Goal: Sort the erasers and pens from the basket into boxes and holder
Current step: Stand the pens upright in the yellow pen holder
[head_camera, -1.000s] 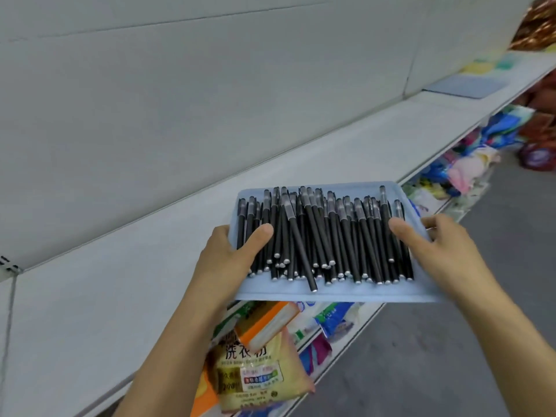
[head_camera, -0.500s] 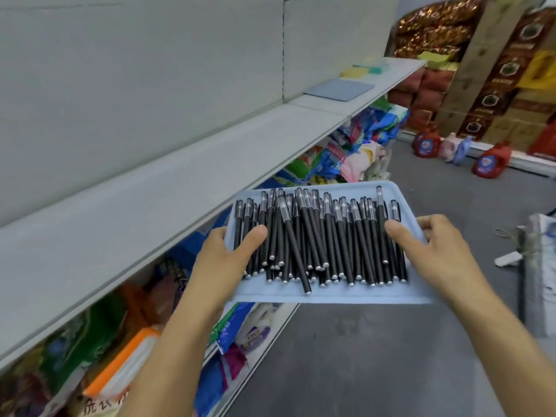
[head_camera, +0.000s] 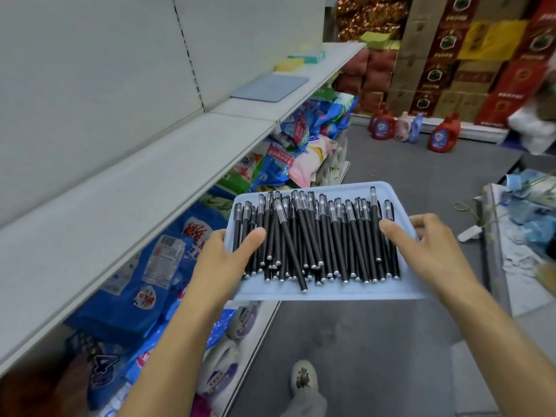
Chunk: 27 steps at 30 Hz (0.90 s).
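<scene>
A: Nearest to us, our left hand (head_camera: 224, 260) has its grip clamped on the left edge of the shallow pale-blue plastic tray (head_camera: 331, 291), thumb lying over the outermost pens and the fingers hidden beneath. Our right hand (head_camera: 430, 254) does the same on the right edge, thumb pressed across the pens there, fingers curled round the rim.

B: And the heap of slim black pens with silver tips and clear caps (head_camera: 316, 239) lies loose in the tray, which we carry in the air over the grey floor (head_camera: 376, 341), beside the shelving.

A: That is our worry. The rim looks low, and one pen lies crooked, its tip nearly at the near edge. If we tip the tray toward us, we judge the heap slides and spills onto the floor by our white shoe (head_camera: 304, 377).

B: Our thumbs pin only the outer pens; the middle ones are free to roll.

A: The long white metal shelf (head_camera: 135, 188) runs close on our left. If we knock the tray's corner against it, we could jolt pens out.

B: Farther along that shelf lies a flat pale-blue lid or tray (head_camera: 270, 87); we cannot tell which. No boxes or holder show plainly, so we may be carrying these a while. We keep it level.
</scene>
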{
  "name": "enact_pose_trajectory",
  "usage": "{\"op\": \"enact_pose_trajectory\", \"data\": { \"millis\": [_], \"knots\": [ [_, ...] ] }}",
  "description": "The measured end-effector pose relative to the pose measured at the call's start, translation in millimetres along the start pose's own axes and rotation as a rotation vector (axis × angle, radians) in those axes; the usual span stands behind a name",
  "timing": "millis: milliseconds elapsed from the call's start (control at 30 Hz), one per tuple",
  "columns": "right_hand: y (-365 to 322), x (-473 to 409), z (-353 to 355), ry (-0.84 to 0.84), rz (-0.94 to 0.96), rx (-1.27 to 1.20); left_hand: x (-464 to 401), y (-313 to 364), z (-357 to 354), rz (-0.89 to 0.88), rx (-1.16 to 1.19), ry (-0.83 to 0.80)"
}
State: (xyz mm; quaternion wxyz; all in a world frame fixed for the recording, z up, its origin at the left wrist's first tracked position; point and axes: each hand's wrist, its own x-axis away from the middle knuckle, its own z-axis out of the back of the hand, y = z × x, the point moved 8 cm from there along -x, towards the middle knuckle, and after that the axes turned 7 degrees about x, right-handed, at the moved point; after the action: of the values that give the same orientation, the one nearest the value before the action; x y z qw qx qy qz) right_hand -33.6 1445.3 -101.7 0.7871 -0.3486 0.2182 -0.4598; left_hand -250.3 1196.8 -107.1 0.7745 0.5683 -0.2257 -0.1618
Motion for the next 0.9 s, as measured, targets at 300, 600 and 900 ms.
{"op": "enact_pose_trajectory", "data": {
  "millis": [300, 600, 900],
  "knots": [
    [3.9, -154.7, -2.6, 0.078, -0.048, 0.010, -157.8, 47.1, -74.2, -0.047, -0.022, -0.057],
    [8.5, -301.1, 2.9, 0.113, -0.074, 0.012, -292.2, 94.4, -149.0, -0.089, -0.067, -0.112],
    [3.5, -475.6, -2.5, 0.001, 0.032, 0.002, -398.8, 137.2, -216.1, -0.077, -0.018, 0.027]
  ]
}}
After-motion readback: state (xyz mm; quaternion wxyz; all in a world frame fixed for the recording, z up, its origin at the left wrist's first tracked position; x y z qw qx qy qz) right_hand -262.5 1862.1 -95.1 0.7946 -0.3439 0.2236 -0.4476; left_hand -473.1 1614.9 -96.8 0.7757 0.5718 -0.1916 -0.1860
